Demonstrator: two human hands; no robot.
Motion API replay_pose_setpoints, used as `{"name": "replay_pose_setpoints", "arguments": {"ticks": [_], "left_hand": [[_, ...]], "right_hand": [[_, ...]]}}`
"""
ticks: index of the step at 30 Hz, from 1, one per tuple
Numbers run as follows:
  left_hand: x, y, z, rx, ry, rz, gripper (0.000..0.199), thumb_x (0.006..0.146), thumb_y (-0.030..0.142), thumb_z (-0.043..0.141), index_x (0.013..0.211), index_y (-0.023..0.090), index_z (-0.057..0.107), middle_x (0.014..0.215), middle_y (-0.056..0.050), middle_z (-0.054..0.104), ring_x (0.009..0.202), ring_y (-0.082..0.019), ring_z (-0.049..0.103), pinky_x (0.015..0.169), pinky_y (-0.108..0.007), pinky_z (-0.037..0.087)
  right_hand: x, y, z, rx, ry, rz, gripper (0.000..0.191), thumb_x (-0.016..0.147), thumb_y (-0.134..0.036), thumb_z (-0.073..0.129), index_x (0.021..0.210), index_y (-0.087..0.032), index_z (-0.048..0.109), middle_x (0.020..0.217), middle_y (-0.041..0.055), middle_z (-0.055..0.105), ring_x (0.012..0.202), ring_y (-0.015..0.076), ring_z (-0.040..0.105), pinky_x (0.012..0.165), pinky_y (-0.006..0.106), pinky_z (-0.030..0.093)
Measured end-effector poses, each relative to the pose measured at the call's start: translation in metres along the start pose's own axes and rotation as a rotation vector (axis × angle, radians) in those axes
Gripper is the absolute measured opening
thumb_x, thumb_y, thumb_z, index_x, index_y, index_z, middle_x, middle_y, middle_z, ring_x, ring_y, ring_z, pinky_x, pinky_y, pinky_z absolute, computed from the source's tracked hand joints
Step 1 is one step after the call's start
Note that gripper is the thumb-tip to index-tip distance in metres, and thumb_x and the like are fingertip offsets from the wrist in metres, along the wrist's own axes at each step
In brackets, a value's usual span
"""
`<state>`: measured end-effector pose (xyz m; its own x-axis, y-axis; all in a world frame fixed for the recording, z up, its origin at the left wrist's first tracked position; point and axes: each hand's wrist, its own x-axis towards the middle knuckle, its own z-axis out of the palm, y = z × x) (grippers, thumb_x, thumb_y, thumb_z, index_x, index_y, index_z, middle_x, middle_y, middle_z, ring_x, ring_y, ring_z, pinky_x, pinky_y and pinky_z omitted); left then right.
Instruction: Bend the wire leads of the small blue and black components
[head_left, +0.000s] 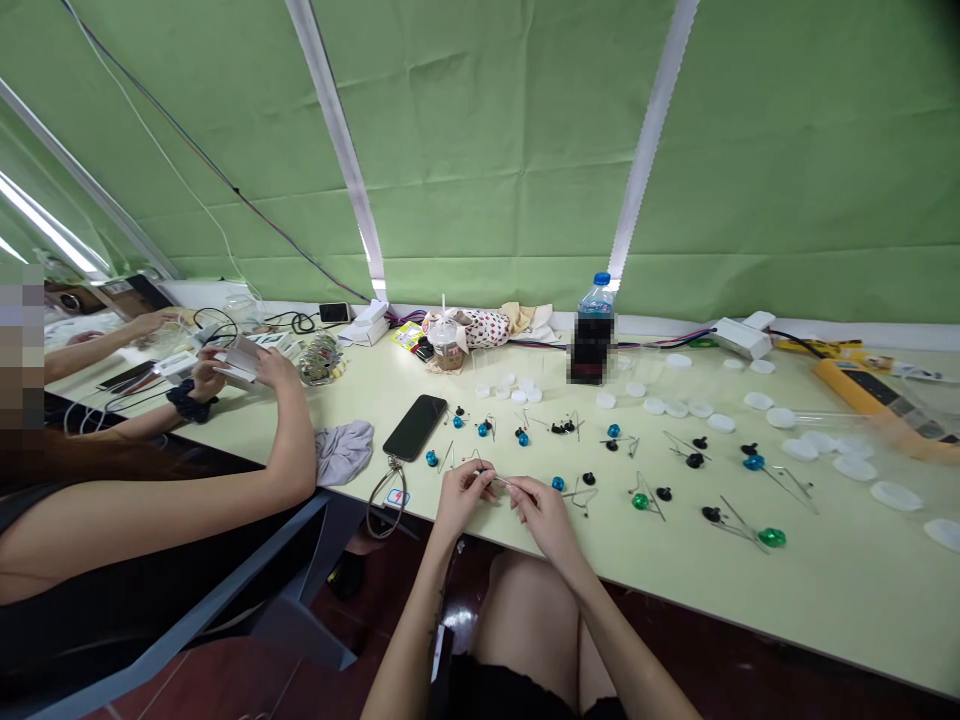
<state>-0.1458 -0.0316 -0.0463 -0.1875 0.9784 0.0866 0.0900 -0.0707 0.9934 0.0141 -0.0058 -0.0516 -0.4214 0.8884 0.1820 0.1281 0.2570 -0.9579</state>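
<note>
Near the table's front edge, my left hand and my right hand are close together, fingers pinched on a thin metal wire piece between them. The rest of that piece is hidden by the fingers. Beyond and to the right lie bent wires with small balls: a blue ball beside my right hand, a green ball, and a second green ball farther right. Small black parts lie among them. A dark phone with a strap rests left of my hands.
White round caps and clear tubes spread over the right side. A bottle, a drink cup and a yellow device stand or lie farther back. At left, another person's arms hold a white box near a grey cloth.
</note>
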Motion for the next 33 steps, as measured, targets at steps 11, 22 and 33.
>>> {"name": "replay_pose_setpoints", "arguments": {"ticks": [11, 22, 33], "left_hand": [[-0.0024, 0.0007, -0.0005, 0.030, 0.007, 0.042, 0.028, 0.083, 0.042, 0.061, 0.083, 0.015, 0.064, 0.061, -0.003, 0.066, 0.055, -0.016, 0.065, 0.058, -0.025, 0.051], [-0.0007, 0.0005, 0.0002, 0.015, -0.029, -0.011, 0.029, 0.080, 0.043, 0.064, 0.080, 0.014, 0.063, 0.061, -0.002, 0.064, 0.052, -0.016, 0.066, 0.052, -0.023, 0.050], [-0.0021, -0.0010, 0.0002, 0.072, -0.038, 0.066, 0.026, 0.084, 0.040, 0.060, 0.082, 0.014, 0.065, 0.065, -0.003, 0.066, 0.057, -0.017, 0.066, 0.059, -0.025, 0.051]], "right_hand": [[-0.0016, -0.0051, 0.0044, -0.063, 0.083, 0.143, 0.057, 0.089, -0.065, 0.036, 0.059, -0.020, 0.055, 0.047, 0.0003, 0.054, 0.040, 0.0130, 0.049, 0.046, 0.025, 0.038], [-0.0034, -0.0003, 0.0014, 0.083, 0.087, 0.105, 0.044, 0.085, -0.061, 0.049, 0.069, -0.020, 0.056, 0.053, -0.0023, 0.050, 0.045, 0.0125, 0.045, 0.046, 0.023, 0.035], [0.0014, 0.0033, 0.0037, 0.057, 0.078, 0.166, 0.062, 0.089, -0.066, 0.034, 0.056, -0.019, 0.056, 0.046, 0.0002, 0.049, 0.043, 0.0131, 0.047, 0.047, 0.025, 0.036]]}}
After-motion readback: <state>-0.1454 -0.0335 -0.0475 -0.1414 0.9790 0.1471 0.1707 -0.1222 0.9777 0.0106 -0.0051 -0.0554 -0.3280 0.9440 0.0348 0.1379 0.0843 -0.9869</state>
